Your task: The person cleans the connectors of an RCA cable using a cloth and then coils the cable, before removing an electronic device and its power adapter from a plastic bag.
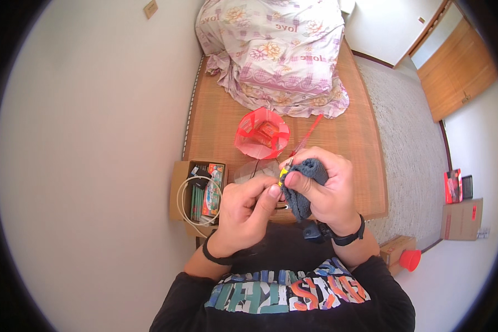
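Note:
My right hand (336,189) grips a folded dark grey cloth (301,203), its thumb pressing the cloth against a small yellow-and-black handled tool (283,176). A short metal tip shows at the tool's upper end; its exact kind is too small to tell. With thumb and forefinger, my left hand (247,211) pinches the lower end of the same tool. Both hands meet in front of my chest, above the woven mat (348,137). Part of the tool is hidden behind the fingers and cloth.
Beyond my hands stands an open red bag (242,143) with a red packet inside. A cardboard box (179,191) by the left wall holds boxes and a pale looped cable (186,216). Floral bedding (290,74) is heaped at the far end. Cartons (460,220) line the right wall.

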A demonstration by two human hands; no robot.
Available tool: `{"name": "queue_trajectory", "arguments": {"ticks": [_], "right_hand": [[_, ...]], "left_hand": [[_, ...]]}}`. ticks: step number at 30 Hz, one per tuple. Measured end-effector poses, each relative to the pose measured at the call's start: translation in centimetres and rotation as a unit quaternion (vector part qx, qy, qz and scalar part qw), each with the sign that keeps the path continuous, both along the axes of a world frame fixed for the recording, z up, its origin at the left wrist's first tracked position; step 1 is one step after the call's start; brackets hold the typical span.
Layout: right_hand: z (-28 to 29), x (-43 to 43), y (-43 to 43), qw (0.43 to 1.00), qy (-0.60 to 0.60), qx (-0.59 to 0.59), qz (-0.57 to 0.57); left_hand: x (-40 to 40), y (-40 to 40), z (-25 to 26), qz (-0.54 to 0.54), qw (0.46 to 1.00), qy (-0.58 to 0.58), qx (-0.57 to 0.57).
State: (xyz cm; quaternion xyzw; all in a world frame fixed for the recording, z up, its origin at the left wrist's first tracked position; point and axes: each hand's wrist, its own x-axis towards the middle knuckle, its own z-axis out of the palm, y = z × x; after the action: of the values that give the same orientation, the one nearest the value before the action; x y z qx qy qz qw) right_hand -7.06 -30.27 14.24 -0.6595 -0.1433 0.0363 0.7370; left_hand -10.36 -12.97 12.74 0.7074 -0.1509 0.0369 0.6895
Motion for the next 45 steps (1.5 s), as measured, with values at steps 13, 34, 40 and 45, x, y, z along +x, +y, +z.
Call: {"name": "queue_trajectory", "arguments": {"ticks": [13,34,40,45], "right_hand": [[-0.5,-3.9,-10.3,0.987,-0.101,-0.047,0.119],[-0.9,-13.3,-11.8,0.878,-0.085,0.053,0.468],[-0.7,-15.9,-8.6,0.891,-0.092,-0.029,0.445],[-0.7,-18.0,-5.8,0.891,-0.156,0.006,0.427]], "left_hand": [[-8.4,-10.6,0.5,0.089,0.996,0.03,-0.007],[-27.1,-18.5,1.0,0.249,0.959,0.103,-0.087],[-30.0,-16.8,0.5,0.324,0.928,0.105,-0.152],[-31.3,-15.0,0.2,0.429,0.903,0.024,-0.021]]}}
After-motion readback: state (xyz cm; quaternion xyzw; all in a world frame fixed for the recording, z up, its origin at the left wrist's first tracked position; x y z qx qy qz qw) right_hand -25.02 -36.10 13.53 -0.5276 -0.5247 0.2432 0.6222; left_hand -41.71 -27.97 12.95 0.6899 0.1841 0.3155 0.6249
